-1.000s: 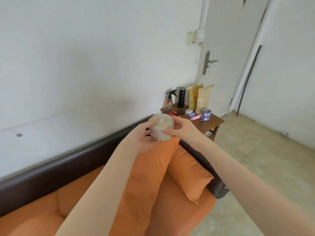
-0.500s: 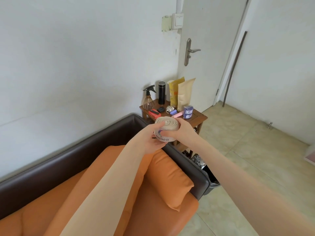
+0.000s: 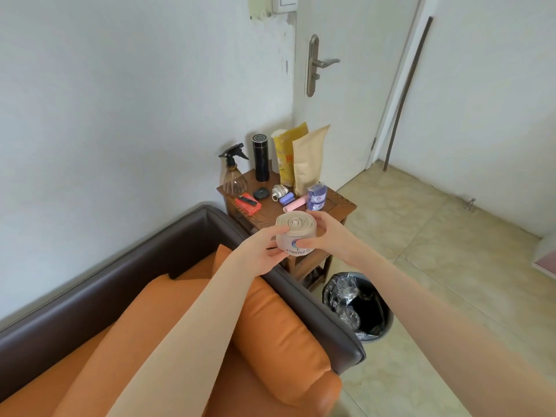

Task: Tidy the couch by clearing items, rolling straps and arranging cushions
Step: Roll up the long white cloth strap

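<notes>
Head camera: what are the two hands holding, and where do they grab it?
A rolled-up strap. The left hand holds its left side and the right hand its right side, fingers curled round the printed outer wrap.

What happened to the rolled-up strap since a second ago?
Both hands carried the rolled strap from above the orange cushion out past the couch arm to the front edge of the side table. The left hand and right hand still grip it; nothing on the table moved.
</notes>
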